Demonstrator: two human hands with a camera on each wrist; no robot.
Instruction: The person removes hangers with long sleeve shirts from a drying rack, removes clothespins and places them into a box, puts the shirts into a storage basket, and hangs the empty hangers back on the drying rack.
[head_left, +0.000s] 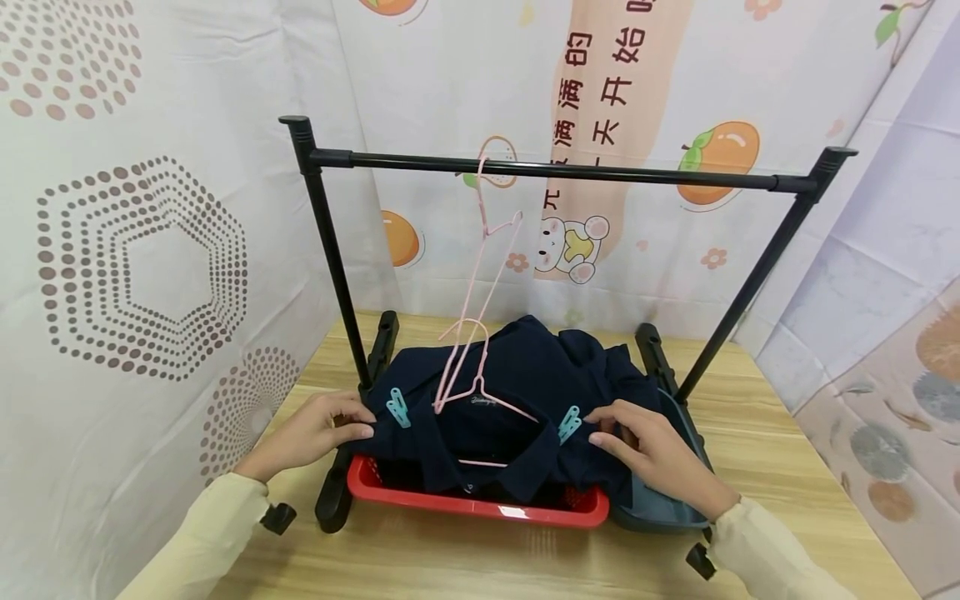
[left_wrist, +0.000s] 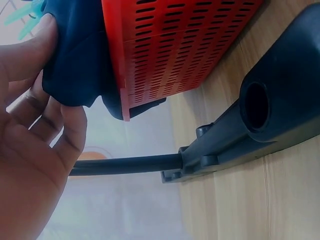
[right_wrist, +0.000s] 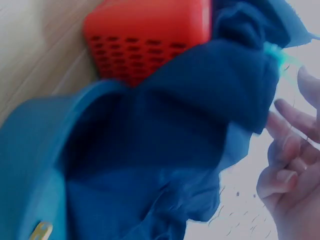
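Note:
A navy collared shirt (head_left: 517, 367) lies spread over a red basket (head_left: 480, 504), a pink hanger (head_left: 480, 387) inside it with the hook up through the collar. Teal clothespins clip it at either side of the collar, a left clothespin (head_left: 398, 407) and a right clothespin (head_left: 570, 424). My left hand (head_left: 330, 423) pinches the cloth at the left shoulder, thumb over it and fingers underneath, as the left wrist view shows. Beside the right clothespin is my right hand (head_left: 648, 446), its fingers loosely bent and spread, nothing between them. Another pink hanger (head_left: 480, 275) hangs from the rail.
A black clothes rack (head_left: 562, 169) spans the basket, with posts and feet on both sides. At the right, a blue-grey basin (head_left: 660, 507) sits partly under the shirt, on a wood-grain table (head_left: 420, 558). Printed curtains (head_left: 172, 275) stand behind and beside it.

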